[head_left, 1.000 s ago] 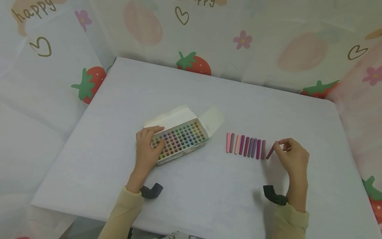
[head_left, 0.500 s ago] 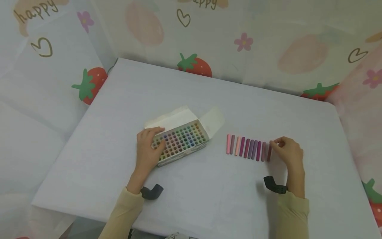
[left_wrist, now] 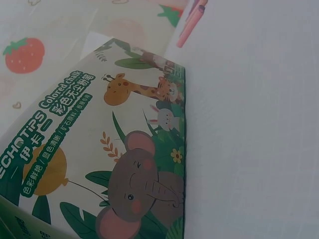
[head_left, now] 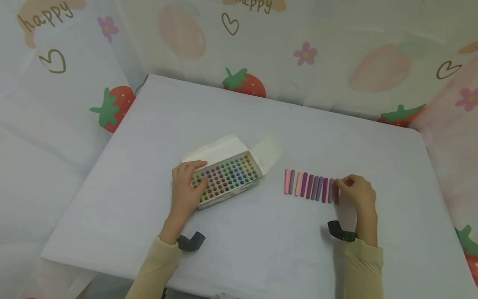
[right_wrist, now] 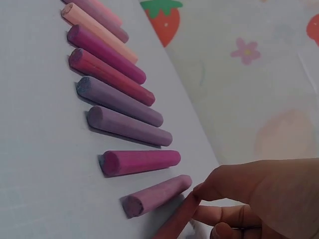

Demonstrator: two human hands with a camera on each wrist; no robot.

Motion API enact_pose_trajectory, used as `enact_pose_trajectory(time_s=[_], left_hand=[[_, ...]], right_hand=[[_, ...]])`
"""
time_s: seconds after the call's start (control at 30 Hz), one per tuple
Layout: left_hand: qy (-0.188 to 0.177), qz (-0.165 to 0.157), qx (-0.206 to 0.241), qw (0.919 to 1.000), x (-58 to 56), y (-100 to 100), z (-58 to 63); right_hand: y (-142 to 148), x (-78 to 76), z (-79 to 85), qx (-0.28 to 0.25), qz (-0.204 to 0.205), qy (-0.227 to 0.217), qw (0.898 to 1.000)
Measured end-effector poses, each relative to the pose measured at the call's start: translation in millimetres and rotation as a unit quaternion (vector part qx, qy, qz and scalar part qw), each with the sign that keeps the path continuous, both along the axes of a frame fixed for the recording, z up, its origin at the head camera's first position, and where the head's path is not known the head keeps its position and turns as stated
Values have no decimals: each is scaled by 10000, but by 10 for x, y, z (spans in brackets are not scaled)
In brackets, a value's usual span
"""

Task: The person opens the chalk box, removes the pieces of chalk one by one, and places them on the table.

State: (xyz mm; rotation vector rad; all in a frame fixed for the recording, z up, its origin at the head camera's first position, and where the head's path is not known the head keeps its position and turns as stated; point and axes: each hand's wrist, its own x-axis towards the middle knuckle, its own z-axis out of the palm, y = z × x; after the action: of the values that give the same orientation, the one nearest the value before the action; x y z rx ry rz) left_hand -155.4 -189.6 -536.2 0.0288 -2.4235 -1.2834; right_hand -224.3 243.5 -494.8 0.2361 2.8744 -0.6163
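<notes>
A printed box of colored chalk [head_left: 229, 195] lies open at mid-table, its round chalk ends showing in rows. My left hand [head_left: 186, 187] rests over its left end, thumb across the chalk tops and index finger along the back edge. Its fingers are out of the left wrist view, where the box's animal-printed side [left_wrist: 139, 149] fills much of the picture. To the right, my right hand [head_left: 356, 191] pinches a brownish-red chalk stick [right_wrist: 174, 219] by its far end. That stick stands beside the dusty-pink chalk [right_wrist: 157, 195] at the row's right end.
Several pink, peach, magenta and mauve chalk sticks [head_left: 310, 186] lie side by side right of the box. The box's white lid flap [head_left: 216, 149] and side flap [head_left: 267, 153] fold outward. A strawberry-printed curtain [head_left: 276, 62] hangs behind the white table [head_left: 261, 249].
My right hand has moved left with the brownish-red chalk, turning it from slanted to nearly parallel with the row and bringing it close to the last stick. The left hand stays on the box.
</notes>
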Motion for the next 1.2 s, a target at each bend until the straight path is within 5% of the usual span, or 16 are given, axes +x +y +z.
enact_pose_trajectory(time_s=[1.2], left_hand=[[-91,42,-19,9999,-6,6,-13]], right_hand=[[38,35,-85,-22,-181,346,9992]])
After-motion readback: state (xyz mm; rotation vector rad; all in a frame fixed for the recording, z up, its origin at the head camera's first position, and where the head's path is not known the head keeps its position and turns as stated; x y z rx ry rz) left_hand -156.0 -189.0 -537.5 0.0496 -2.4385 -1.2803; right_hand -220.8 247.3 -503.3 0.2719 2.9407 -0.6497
